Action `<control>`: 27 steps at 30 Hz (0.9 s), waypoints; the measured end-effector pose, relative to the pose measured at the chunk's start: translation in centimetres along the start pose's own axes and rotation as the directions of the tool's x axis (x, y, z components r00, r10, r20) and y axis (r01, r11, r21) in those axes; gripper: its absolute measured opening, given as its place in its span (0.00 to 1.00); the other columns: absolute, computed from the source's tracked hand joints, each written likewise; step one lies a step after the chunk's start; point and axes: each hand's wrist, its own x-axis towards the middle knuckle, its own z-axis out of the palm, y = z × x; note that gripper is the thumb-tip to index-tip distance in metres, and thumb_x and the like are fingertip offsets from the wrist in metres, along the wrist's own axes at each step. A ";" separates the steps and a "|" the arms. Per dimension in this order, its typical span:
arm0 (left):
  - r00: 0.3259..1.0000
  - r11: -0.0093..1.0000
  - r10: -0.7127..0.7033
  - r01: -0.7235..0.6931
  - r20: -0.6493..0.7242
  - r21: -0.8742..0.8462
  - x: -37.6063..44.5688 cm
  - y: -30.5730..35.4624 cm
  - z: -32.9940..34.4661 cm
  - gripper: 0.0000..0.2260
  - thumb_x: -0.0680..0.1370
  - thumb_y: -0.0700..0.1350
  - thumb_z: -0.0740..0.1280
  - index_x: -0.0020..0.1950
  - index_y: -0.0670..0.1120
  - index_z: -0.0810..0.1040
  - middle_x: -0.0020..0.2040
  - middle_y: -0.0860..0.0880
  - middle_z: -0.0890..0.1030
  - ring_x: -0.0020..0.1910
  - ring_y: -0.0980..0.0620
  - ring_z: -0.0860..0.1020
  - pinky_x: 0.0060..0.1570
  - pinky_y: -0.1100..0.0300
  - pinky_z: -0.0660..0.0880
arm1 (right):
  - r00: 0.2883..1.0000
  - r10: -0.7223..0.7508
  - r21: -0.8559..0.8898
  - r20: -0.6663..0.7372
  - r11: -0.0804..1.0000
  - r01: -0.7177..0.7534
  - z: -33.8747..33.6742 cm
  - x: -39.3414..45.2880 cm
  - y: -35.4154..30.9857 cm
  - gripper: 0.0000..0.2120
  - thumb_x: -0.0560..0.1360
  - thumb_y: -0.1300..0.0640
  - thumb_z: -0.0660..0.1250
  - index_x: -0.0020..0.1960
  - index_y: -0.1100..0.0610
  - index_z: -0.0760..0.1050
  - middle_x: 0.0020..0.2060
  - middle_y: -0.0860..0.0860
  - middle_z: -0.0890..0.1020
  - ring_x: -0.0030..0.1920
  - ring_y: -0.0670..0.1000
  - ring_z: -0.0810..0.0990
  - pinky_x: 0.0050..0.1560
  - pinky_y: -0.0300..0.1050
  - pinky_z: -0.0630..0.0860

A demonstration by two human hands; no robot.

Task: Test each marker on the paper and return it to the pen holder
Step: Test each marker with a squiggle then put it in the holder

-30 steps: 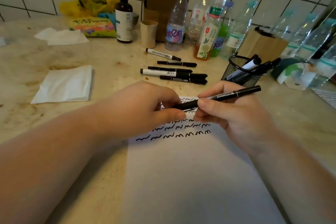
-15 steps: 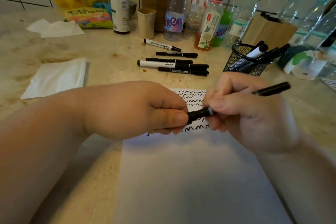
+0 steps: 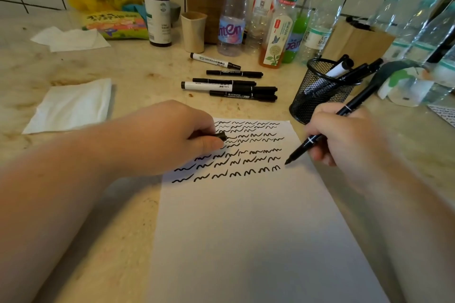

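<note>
Left hand [image 3: 157, 138] sits on the top left corner of the paper [image 3: 246, 229], fingers curled round a black cap [image 3: 220, 136] pinched against the thumb. Further back, five markers [image 3: 229, 86] lie sideways on the counter [image 3: 138, 74]. The right hand [image 3: 344, 140] grips the uncapped marker [image 3: 330, 125] like a pen, tilted, tip pointing down-left at the paper right beside the last squiggle row, back end aimed up-right toward the mesh pen holder [image 3: 317, 91], which has a few markers in it.
</note>
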 end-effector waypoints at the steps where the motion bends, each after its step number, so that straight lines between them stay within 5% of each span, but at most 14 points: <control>1: 1.000 1.000 0.002 -0.002 -0.004 -0.003 0.1 0.0 0.1 0.09 0.76 0.62 0.61 0.43 0.59 0.77 0.34 0.56 0.79 0.35 0.58 0.76 0.33 0.61 0.68 | 1.000 0.010 -0.023 0.011 1.000 -0.009 0.1 0.0 0.0 0.12 0.67 0.60 0.64 0.25 0.56 0.71 0.18 0.52 0.71 0.20 0.48 0.67 0.23 0.38 0.63; 8: 0.999 1.000 0.007 -0.007 -0.032 0.010 0.3 -0.3 0.4 0.10 0.75 0.62 0.61 0.43 0.59 0.76 0.33 0.57 0.78 0.35 0.59 0.75 0.33 0.62 0.67 | 0.998 0.044 -0.054 0.033 0.998 -0.042 0.4 -0.1 -0.1 0.07 0.61 0.55 0.63 0.25 0.55 0.72 0.19 0.52 0.73 0.20 0.48 0.68 0.26 0.40 0.63; 23: 1.000 1.000 -0.008 0.008 -0.020 0.011 0.3 -0.3 0.3 0.10 0.76 0.62 0.60 0.45 0.59 0.77 0.34 0.57 0.78 0.35 0.60 0.75 0.32 0.63 0.65 | 0.999 0.048 -0.123 0.010 0.991 -0.047 0.1 0.3 0.6 0.07 0.65 0.55 0.64 0.32 0.59 0.72 0.20 0.51 0.75 0.24 0.51 0.69 0.35 0.48 0.67; 27: 1.000 1.000 -0.010 0.010 -0.024 0.012 0.2 -0.3 0.3 0.11 0.76 0.62 0.60 0.45 0.58 0.78 0.33 0.57 0.78 0.35 0.60 0.75 0.32 0.64 0.65 | 0.998 0.067 -0.120 0.020 0.991 -0.065 0.0 0.3 0.4 0.07 0.64 0.55 0.63 0.28 0.56 0.71 0.19 0.52 0.73 0.20 0.47 0.68 0.31 0.45 0.64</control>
